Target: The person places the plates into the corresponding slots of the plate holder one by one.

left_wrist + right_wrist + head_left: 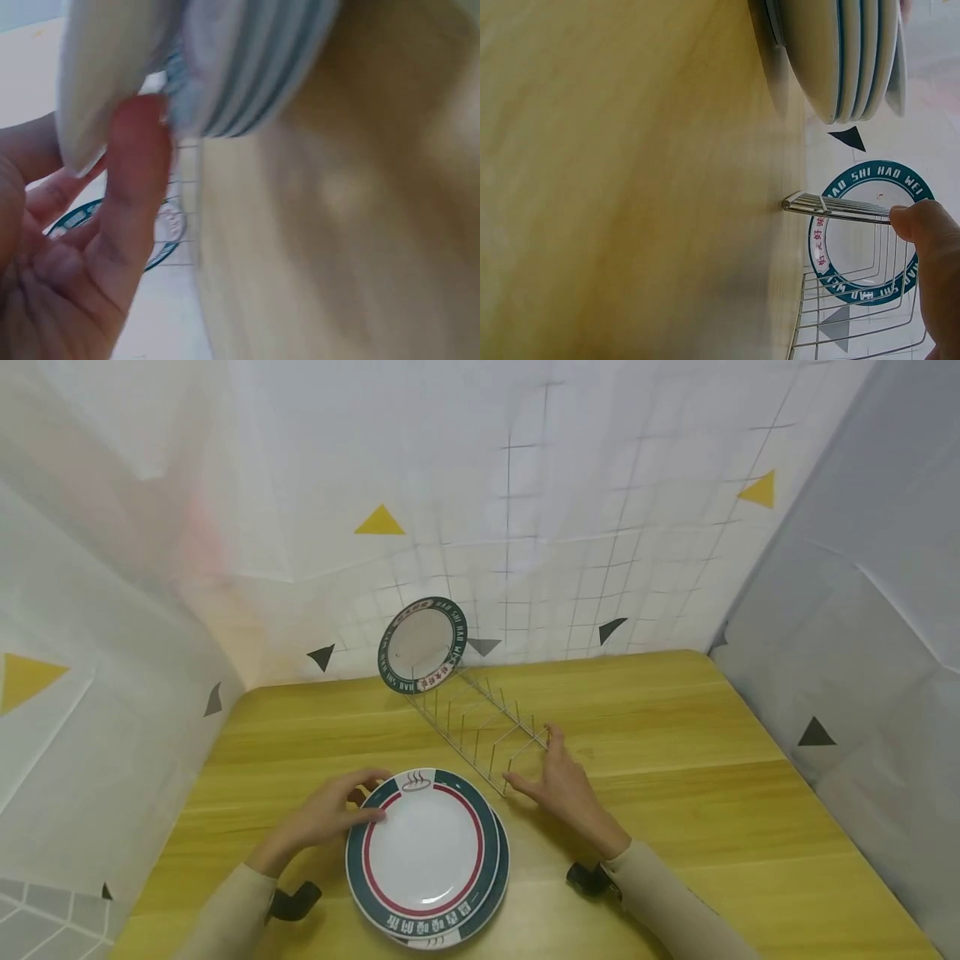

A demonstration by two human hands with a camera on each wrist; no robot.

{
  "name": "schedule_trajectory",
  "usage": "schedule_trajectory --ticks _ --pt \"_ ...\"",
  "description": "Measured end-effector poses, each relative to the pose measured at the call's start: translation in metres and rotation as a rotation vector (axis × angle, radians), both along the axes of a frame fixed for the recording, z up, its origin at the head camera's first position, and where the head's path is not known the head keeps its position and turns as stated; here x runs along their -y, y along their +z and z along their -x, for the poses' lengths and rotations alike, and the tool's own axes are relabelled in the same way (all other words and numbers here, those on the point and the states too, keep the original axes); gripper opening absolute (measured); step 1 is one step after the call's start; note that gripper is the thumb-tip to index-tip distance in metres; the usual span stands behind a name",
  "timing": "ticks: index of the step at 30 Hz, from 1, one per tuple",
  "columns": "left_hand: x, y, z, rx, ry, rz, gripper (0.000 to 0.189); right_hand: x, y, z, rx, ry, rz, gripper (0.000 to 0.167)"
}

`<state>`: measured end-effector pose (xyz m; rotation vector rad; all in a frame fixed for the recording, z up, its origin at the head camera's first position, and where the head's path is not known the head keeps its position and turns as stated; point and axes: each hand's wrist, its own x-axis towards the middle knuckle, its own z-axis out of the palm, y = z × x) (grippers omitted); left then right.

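The tabletop (712, 777) carries a wire rack (477, 739) running from far left to near right. Near and left of it sits a stack of plates (504, 864); the top plate (423, 852) is slightly tilted off those beneath. Another plate (422, 643) stands leaning at the rack's far end. Of the hands, the left hand (330, 810) pinches the top plate's far left rim, thumb over the face; the right hand (562, 785) grips the rack's near end, thumb and fingers spread across its width. To separate the top plate well, it seems best to lift it clear before turning it upright, while light, even pressure steadies the rack against sliding
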<state>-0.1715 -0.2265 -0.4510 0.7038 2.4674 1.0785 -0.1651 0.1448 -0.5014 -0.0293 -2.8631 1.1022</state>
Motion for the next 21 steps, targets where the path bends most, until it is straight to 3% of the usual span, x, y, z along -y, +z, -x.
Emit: schedule_trajectory --ticks 2,5,8,11,14,18,21 --pt "0.004 0.008 0.002 0.061 0.014 -0.043 0.049 0.000 0.000 0.000 -0.004 -0.001 -0.002 0.114" --pt "0.008 0.023 0.005 0.090 0.038 -0.079 0.049 -0.001 -0.001 0.000 -0.003 0.000 -0.004 0.114" --pt "0.010 0.045 0.011 0.036 0.069 -0.103 0.049 0.000 -0.001 0.001 -0.001 0.003 -0.009 0.114" --pt "0.009 0.071 0.020 -0.057 0.103 -0.127 0.049 0.000 0.000 0.002 0.000 0.004 -0.019 0.114" --pt "0.006 0.099 0.036 -0.215 0.147 -0.134 0.048 0.000 0.000 0.002 0.002 -0.004 -0.026 0.114" --pt "-0.007 0.130 0.064 -0.456 0.237 -0.079 0.044 0.000 0.000 0.002 0.006 -0.009 -0.029 0.114" --pt "-0.019 0.147 0.088 -0.582 0.299 -0.024 0.042 0.001 -0.001 0.001 0.015 -0.004 -0.009 0.114"
